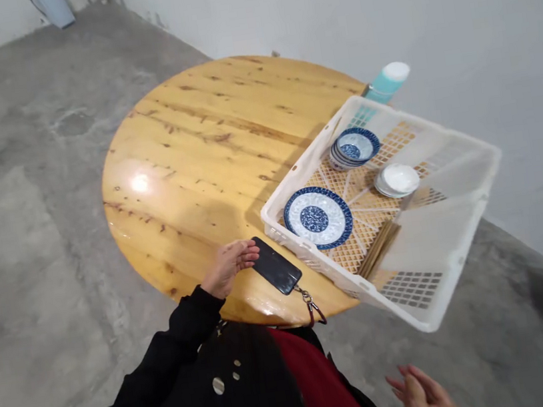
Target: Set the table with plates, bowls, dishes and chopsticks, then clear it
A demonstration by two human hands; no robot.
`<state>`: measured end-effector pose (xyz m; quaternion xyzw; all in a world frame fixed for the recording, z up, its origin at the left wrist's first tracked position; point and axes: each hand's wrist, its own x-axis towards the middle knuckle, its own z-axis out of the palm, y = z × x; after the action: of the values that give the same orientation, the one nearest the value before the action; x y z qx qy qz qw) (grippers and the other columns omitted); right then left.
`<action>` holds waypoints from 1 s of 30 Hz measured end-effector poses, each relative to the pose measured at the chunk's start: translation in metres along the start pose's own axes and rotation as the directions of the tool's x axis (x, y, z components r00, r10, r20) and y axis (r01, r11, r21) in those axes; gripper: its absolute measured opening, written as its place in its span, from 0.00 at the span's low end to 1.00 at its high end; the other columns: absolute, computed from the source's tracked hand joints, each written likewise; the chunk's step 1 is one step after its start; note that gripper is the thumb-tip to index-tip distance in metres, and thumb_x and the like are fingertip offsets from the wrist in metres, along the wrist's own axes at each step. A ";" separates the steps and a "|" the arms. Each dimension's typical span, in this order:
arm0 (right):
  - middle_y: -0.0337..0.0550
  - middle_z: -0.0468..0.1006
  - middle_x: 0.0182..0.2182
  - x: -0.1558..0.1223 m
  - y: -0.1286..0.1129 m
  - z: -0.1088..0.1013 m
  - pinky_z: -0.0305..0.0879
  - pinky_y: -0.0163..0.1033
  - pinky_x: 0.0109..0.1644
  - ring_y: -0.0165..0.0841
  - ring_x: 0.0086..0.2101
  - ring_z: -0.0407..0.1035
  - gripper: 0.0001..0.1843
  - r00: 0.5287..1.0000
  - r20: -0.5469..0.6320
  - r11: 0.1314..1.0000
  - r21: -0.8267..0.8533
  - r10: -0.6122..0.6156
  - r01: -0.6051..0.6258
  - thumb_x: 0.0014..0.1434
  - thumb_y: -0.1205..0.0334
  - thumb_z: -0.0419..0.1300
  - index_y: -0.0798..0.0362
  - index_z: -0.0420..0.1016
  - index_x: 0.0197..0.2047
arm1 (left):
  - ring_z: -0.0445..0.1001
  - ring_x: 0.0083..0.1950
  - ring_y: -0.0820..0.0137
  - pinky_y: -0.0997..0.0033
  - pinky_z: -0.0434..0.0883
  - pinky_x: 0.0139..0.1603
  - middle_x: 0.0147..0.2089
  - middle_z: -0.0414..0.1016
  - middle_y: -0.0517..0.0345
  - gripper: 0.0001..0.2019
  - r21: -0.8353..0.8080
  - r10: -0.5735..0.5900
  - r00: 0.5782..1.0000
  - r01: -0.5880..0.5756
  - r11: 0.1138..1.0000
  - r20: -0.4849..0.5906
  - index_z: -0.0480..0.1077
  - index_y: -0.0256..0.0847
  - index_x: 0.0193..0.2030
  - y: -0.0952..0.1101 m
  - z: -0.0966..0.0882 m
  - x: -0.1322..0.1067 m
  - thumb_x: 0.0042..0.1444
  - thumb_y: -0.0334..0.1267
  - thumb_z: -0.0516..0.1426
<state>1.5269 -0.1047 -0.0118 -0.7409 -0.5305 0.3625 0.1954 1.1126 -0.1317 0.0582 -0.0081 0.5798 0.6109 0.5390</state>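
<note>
**Left hand at the phone.** The phone (pixel 276 265) lies flat on the table (pixel 204 152), close to the near rim and directly to the right of the left hand (pixel 229 264). The fingertips (pixel 251 253) touch the phone's nearer end. The fingers are loosely bent and lie together, resting against the phone, not clamped round it. A strap with a metal clasp (pixel 311 306) runs from the phone's far end and hangs over the rim toward the person's body.

**Handling.** Contact at one end gives little control, so any shift is probably best made as a flat slide away from the rim. A lift would call for thumb and fingers across the long sides. The dangling strap could snag on clothing and drag the phone off the table.

**Edges.** Just right of the phone stands a white crate (pixel 301 156), and much of it juts past the table over the floor (pixel 27 231). It holds a blue-patterned plate (pixel 318 217), a stack of bowls (pixel 354 146), small white dishes (pixel 397 179) and chopsticks (pixel 381 248). A nudge on its near corner looks risky. A teal bottle (pixel 388 81) shows beyond it, by the wall (pixel 450 3).

**Open room.** Forward and left of the hand the tabletop is bare wood. The right hand (pixel 423 398) hangs low and well apart, palm open and holding nothing.
</note>
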 end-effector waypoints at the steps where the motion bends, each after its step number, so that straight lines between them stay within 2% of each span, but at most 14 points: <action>1: 0.51 0.82 0.35 -0.009 -0.004 0.009 0.79 0.51 0.34 0.51 0.33 0.80 0.22 1.000 0.009 0.999 0.028 0.027 -0.028 0.50 0.40 0.56 0.47 0.72 0.41 | 0.77 0.36 0.74 0.78 0.70 0.37 0.39 0.80 0.48 0.12 -0.014 0.020 1.000 -0.020 1.000 0.002 0.77 0.34 0.40 -0.003 -0.003 -0.006 0.56 0.42 0.61; 4: 0.53 0.82 0.39 -0.020 -0.016 0.025 0.79 0.51 0.39 0.49 0.33 0.80 0.24 0.995 0.100 0.999 0.054 -0.004 -0.001 0.47 0.39 0.59 0.49 0.72 0.40 | 0.77 0.36 0.74 0.78 0.70 0.37 0.40 0.80 0.49 0.12 -0.056 0.077 0.997 -0.077 0.995 -0.010 0.76 0.34 0.41 -0.008 -0.013 -0.021 0.56 0.41 0.61; 7: 0.55 0.82 0.39 -0.017 -0.021 0.031 0.78 0.51 0.40 0.48 0.33 0.80 0.28 0.979 0.190 0.997 0.050 -0.073 0.064 0.46 0.38 0.58 0.52 0.72 0.42 | 0.77 0.36 0.74 0.77 0.71 0.37 0.39 0.80 0.49 0.12 -0.091 0.078 0.996 -0.081 0.993 -0.032 0.76 0.34 0.40 -0.017 -0.024 -0.039 0.56 0.41 0.62; 12: 0.55 0.83 0.37 -0.013 -0.014 0.031 0.77 0.47 0.39 0.45 0.31 0.80 0.29 0.931 0.333 0.988 0.079 -0.148 0.129 0.46 0.38 0.58 0.53 0.73 0.41 | 0.78 0.36 0.73 0.78 0.72 0.36 0.38 0.80 0.50 0.09 -0.151 0.013 0.992 -0.032 0.988 -0.129 0.76 0.35 0.40 -0.056 -0.033 -0.075 0.57 0.39 0.61; 15: 0.55 0.83 0.37 -0.017 0.004 0.021 0.76 0.46 0.39 0.45 0.31 0.80 0.29 0.906 0.392 0.987 0.063 -0.162 0.149 0.46 0.38 0.58 0.53 0.74 0.41 | 0.78 0.34 0.74 0.78 0.72 0.35 0.36 0.80 0.52 0.07 -0.185 -0.096 0.981 0.064 0.981 -0.171 0.75 0.36 0.38 -0.086 -0.025 -0.095 0.59 0.35 0.58; 18: 0.54 0.83 0.36 -0.025 0.032 0.006 0.76 0.46 0.39 0.45 0.31 0.80 0.29 0.908 0.397 0.991 0.054 -0.134 0.122 0.47 0.38 0.58 0.53 0.75 0.42 | 0.78 0.34 0.74 0.78 0.73 0.35 0.37 0.80 0.51 0.07 -0.146 -0.164 0.978 0.145 0.979 -0.128 0.76 0.36 0.38 -0.112 -0.010 -0.112 0.59 0.34 0.57; 21: 0.55 0.83 0.36 -0.035 0.062 -0.008 0.76 0.46 0.39 0.45 0.31 0.80 0.29 0.909 0.406 0.995 0.071 -0.097 0.075 0.46 0.38 0.59 0.53 0.74 0.41 | 0.78 0.34 0.74 0.78 0.73 0.35 0.38 0.80 0.50 0.07 -0.069 -0.195 0.978 0.190 0.979 -0.079 0.76 0.35 0.38 -0.130 0.007 -0.127 0.59 0.33 0.57; 25: 0.55 0.83 0.36 -0.043 0.090 -0.018 0.76 0.45 0.38 0.45 0.31 0.80 0.29 0.894 0.439 0.996 0.071 -0.087 0.062 0.46 0.37 0.58 0.53 0.74 0.40 | 0.77 0.34 0.74 0.78 0.72 0.35 0.38 0.79 0.50 0.07 -0.025 -0.189 0.980 0.188 0.982 -0.063 0.76 0.34 0.39 -0.144 0.022 -0.146 0.59 0.33 0.57; 30: 0.55 0.82 0.37 -0.046 0.111 -0.015 0.75 0.46 0.40 0.44 0.33 0.80 0.29 0.860 0.498 0.993 0.052 -0.115 0.103 0.48 0.38 0.56 0.53 0.72 0.42 | 0.76 0.34 0.75 0.79 0.72 0.35 0.37 0.79 0.49 0.08 -0.021 -0.154 0.984 0.152 0.988 -0.093 0.76 0.34 0.39 -0.165 0.018 -0.169 0.58 0.34 0.57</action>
<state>1.6014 -0.1859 -0.0614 -0.5882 -0.5998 0.5365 0.0802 1.3048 -0.2698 0.0557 -0.0853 0.5979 0.5707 0.5563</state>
